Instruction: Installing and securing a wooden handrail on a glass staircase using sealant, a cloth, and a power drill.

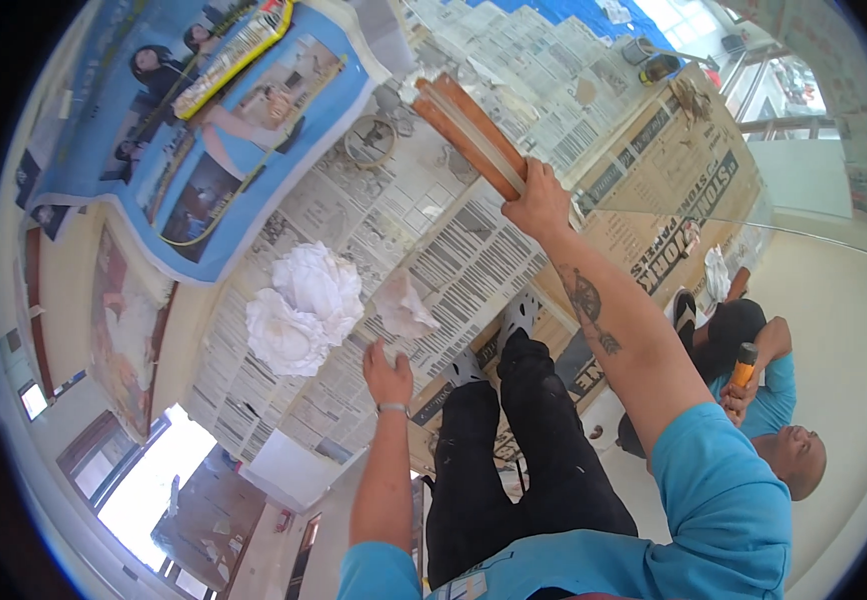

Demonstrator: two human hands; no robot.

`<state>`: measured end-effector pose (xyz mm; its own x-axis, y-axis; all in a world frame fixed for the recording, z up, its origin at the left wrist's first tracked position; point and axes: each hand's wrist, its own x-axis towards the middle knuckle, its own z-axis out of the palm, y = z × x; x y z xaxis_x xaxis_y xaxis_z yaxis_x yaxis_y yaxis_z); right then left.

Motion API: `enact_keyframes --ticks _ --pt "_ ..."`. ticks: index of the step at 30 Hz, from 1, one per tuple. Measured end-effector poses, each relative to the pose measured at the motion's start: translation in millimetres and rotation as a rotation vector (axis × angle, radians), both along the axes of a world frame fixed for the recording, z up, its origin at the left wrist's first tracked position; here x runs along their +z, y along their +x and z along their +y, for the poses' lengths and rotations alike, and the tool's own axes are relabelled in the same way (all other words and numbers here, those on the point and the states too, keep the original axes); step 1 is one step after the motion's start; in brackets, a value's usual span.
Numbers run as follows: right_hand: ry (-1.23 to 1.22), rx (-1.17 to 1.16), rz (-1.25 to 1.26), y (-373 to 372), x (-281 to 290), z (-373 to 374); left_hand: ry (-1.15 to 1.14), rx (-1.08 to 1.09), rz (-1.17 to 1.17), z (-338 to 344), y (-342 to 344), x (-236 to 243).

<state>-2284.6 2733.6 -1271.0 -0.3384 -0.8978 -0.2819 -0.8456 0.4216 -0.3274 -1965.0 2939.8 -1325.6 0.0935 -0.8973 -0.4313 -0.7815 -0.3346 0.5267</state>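
My right hand (542, 200) grips the near end of a long reddish-brown wooden bar (474, 135) with a pale strip along its length. The bar points away to the far left, over the newspaper-covered surface (474, 240). My left hand (389, 378) holds nothing, its fingers apart, low over the newspaper. Just beyond it lies a crumpled pinkish-white sheet (406, 305), with a bigger heap of crumpled white paper or cloth (309, 305) to its left. A round tin or lid (371, 140) stands farther off, left of the bar.
At the far left, a blue picture sheet (194, 225) bears a yellow packet (234, 62). Flattened cardboard (644, 190) covers the right side. A metal can (638, 52) stands at the far right. Another person (769, 400) sits at the right, holding an orange-and-black tool (745, 366).
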Motion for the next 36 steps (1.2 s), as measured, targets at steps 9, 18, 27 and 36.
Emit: enact_keyframes --ticks 9,18,27,36 --pt "-0.329 0.031 -0.136 -17 217 151 -0.003 0.21 0.38 45 -1 228" --pt "-0.572 -0.067 -0.141 -149 514 346 -0.011 0.113 0.566 45 -103 502" --pt "-0.804 -0.537 -0.148 -213 707 420 -0.245 -1.006 0.437 129 -337 676" --pt "-1.009 -0.586 -0.227 -334 781 423 -0.526 -0.929 0.818 167 -554 762"
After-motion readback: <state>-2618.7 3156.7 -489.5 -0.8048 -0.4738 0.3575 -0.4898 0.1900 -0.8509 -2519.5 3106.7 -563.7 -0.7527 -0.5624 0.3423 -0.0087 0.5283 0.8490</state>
